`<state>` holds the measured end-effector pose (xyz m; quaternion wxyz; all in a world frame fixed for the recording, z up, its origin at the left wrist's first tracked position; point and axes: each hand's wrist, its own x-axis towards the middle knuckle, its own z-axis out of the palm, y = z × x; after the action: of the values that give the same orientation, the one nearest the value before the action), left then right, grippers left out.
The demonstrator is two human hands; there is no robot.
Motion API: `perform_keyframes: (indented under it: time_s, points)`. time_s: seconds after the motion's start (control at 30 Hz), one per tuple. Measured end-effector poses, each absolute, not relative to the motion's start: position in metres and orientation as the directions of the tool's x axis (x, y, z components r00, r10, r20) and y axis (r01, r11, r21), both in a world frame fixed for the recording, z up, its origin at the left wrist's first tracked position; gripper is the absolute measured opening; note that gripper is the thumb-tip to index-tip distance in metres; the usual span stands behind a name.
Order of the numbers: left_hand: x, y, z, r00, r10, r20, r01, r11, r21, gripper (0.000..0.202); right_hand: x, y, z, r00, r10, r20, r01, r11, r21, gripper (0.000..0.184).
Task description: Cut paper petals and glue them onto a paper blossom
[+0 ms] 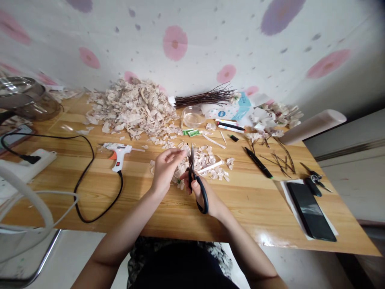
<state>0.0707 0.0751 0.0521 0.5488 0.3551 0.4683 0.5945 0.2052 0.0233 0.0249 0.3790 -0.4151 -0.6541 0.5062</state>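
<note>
Torso, dark-clad, one: six o'clock, all hours being read from the scissors.

Right hand: curled round the black handles of those scissors; blades toward twelve, seemingly a little parted.

Left hand: ten o'clock, fingertips pinched together, apparently on a pale scrap, too small to identify; perhaps petal. Hazard: a nick, should the blades close with fingertips so near. Also a crooked cut, if anything so thin folds between the blades.

Loose petals, many: beneath the hands and out toward one. Hazard: offcuts lost among sound pieces, or a dragging wrist scattering them.

Phone: between three and four, well apart; little risk.

Glue gun: between nine and ten, corded to a power strip farther off at nine. Whether hot, cannot tell. Hazard: the left forearm swinging outward could snag the cord and pull the gun along.

Petal heap: between ten and eleven, its edge spilling toward the loose ones. Hazard: slumping if bumped, mixing both lots.

Clear dish, then twig bundle: twelve, farthest.
</note>
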Motion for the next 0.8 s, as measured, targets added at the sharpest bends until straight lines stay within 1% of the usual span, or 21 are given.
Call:
perform_keyframes:
  time_s: [0.2, 0.37, 0.8]
  points:
    - [0.0706, 0.0750, 0.0521, -0.146, 0.985, -0.094, -0.315, 0.044, 0.948, 0.022, 0.2052, 0.0248, 0.0243, -0.379, 0.922, 0.075, 0.126, 0.132, -0.983, 0.061]
    - [0.0707, 0.0748, 0.0525, -0.156, 0.983, -0.101, -0.325, 0.046, 0.945, 0.022, 0.2046, 0.0247, 0.0219, -0.380, 0.924, 0.053, 0.089, 0.093, -0.992, 0.059]
    - [0.0684, 0.0774, 0.0521, -0.126, 0.978, -0.164, -0.397, 0.102, 0.912, 0.020, 0.2063, 0.0240, 0.0267, -0.393, 0.919, -0.008, 0.027, 0.003, -1.000, 0.061]
